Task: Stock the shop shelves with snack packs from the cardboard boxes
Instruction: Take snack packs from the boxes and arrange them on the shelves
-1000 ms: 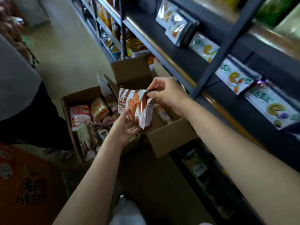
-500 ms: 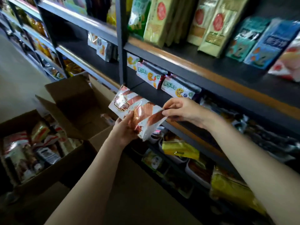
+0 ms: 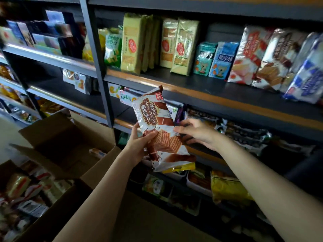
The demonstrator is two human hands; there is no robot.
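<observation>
My left hand (image 3: 139,144) gripped brown-and-white foil wafer pack (image 3: 157,130) low; right hand (image 3: 195,131) pinched its edge. Slick foil, top-heavy: pack risked tipping, knocking packs off dark metal shelf (image 3: 218,95).

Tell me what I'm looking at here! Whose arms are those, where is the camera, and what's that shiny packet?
There is no machine here. The arms belong to a person, and the camera sits on their head, looking forward and down, so you see what they see in a shop.

The left hand grips the lower left side of a wafer biscuit pack, brown and white with a wafer picture on it. The right hand pinches its right edge. The pack is held up in front of the shelves, not yet set down.

The upper shelf carries standing packs: yellow biscuit packs, blue packs and big red and white bags.

At the lower left stand open cardboard boxes, one of them with more snacks inside.
</observation>
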